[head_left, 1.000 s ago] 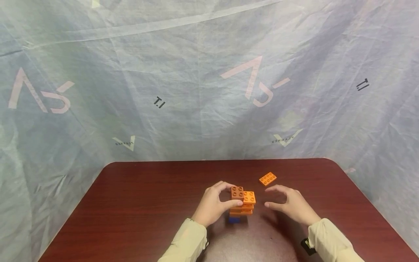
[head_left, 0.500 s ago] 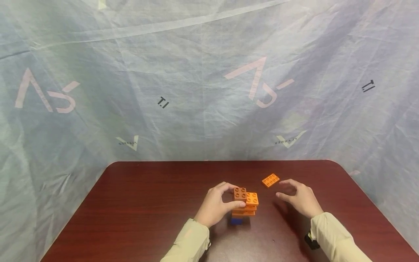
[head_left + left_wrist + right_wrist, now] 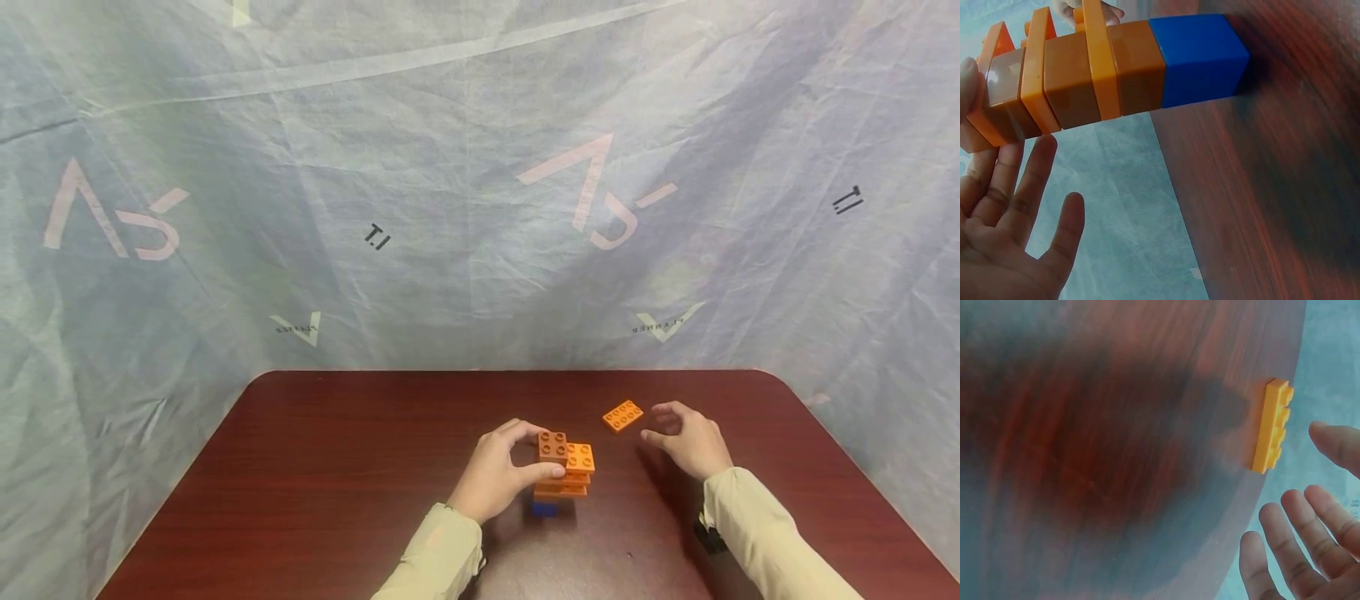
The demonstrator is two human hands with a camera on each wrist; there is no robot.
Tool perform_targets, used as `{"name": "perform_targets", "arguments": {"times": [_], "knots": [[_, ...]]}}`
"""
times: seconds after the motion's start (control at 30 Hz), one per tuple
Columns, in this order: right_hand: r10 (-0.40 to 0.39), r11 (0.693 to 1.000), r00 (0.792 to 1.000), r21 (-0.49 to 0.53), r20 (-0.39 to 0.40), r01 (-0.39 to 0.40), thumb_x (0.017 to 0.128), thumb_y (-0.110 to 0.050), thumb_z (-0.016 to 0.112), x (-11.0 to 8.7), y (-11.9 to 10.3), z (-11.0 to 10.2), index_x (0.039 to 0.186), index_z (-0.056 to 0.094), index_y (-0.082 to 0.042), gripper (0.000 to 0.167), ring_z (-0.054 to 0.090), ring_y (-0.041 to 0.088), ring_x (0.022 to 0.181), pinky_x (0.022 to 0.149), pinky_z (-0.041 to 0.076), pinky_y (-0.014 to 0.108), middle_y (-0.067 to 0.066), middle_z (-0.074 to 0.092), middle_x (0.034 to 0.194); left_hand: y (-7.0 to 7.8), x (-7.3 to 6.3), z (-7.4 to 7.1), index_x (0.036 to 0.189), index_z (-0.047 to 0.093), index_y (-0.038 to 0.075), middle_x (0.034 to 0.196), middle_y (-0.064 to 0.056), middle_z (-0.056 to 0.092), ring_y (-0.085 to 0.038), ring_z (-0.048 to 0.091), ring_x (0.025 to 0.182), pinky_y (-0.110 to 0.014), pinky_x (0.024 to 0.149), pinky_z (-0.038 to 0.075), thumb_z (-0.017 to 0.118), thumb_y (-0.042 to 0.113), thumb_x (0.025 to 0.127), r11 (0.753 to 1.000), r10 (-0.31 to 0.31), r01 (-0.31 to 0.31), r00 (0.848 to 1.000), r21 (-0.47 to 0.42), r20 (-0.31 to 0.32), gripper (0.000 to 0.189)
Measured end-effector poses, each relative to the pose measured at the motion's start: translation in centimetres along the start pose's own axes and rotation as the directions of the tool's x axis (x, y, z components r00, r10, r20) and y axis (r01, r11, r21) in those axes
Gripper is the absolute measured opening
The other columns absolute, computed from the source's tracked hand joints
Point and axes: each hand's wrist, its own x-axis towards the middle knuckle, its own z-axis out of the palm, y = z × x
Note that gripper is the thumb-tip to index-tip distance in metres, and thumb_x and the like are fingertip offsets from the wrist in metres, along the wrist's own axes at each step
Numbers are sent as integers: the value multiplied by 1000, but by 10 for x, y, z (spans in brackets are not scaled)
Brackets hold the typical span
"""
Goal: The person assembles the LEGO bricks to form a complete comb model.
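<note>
My left hand (image 3: pixel 491 473) pinches the upper part of a toy brick tower (image 3: pixel 552 447), thumb on the near side and fingers on the far side. The tower stands upright on the table, a blue brick (image 3: pixel 1204 59) at its base. Above that, brown bricks alternate with thin orange plates that jut out to the right. A brown four-stud brick tops it. Farther back and right lies a loose orange studded plate (image 3: pixel 622 416), studs up. Just right of this plate hovers my right hand (image 3: pixel 696 443), thumb and fingers spread apart, holding nothing.
The dark red wood-grain table (image 3: pixel 360 467) has rounded far corners. Behind it hangs a grey printed cloth (image 3: pixel 450 167), which also runs down both sides. A dark band (image 3: pixel 708 533) sits at the right wrist by the sleeve.
My right hand has moved right and back, away from the tower to beside the loose orange plate. The left hand keeps its hold on the tower. The head view has shifted slightly.
</note>
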Motion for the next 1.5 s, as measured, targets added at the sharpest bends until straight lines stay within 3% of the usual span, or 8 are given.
{"name": "perform_targets", "arguments": {"times": [0.5, 0.67, 0.8, 0.93, 1.3, 1.5], "knots": [[-18, 999, 998, -26, 68, 20, 83, -6, 78, 29, -2, 13, 121, 63, 8, 43, 65, 41, 98, 86, 49, 56, 26, 70, 106, -1, -1, 1, 118, 72, 11, 109, 6, 68, -19, 63, 112, -51, 100, 49, 85, 31, 84, 1000, 1, -1, 1000, -29, -3, 42], [5, 999, 995, -40, 95, -1, 83, -2, 77, 34, 1, 18, 128, 60, 8, 50, 64, 42, 100, 87, 48, 57, 27, 68, 111, -2, 0, 2, 117, 72, 11, 110, 5, 68, -19, 63, 112, -51, 101, 49, 85, 31, 84, 999, 3, -3, 1000, -36, -4, 42], [-9, 997, 994, -75, 113, 18, 83, -2, 76, 36, 3, 20, 137, 56, 7, 58, 60, 50, 110, 92, 47, 62, 32, 62, 125, -2, -1, 3, 118, 71, 11, 110, 6, 68, -20, 63, 113, -50, 101, 49, 85, 33, 84, 1000, 2, -2, 1000, -26, 0, 43], [-39, 992, 991, -111, 127, 54, 82, -4, 77, 37, 4, 22, 143, 52, 4, 66, 51, 58, 119, 96, 45, 65, 36, 52, 138, -1, 0, 3, 119, 71, 11, 110, 6, 68, -21, 63, 113, -51, 100, 49, 85, 33, 84, 1000, -1, 1, 1000, -25, 4, 43], [-46, 989, 992, -135, 120, 62, 81, -13, 83, 35, 0, 21, 127, 65, 3, 52, 59, 51, 111, 90, 47, 63, 29, 65, 120, -1, 0, 1, 118, 71, 11, 111, 5, 69, -20, 63, 113, -44, 99, 50, 85, 34, 84, 1000, -4, 4, 1000, 2, -3, 44], [-76, 988, 990, -127, 117, 91, 88, -29, 79, 34, 4, 28, 133, 61, 4, 59, 50, 57, 121, 98, 42, 67, 33, 57, 133, -2, 1, 1, 117, 72, 12, 110, 6, 68, -18, 63, 111, -43, 98, 51, 85, 35, 84, 1000, -4, 4, 1000, -1, -2, 42]]}}
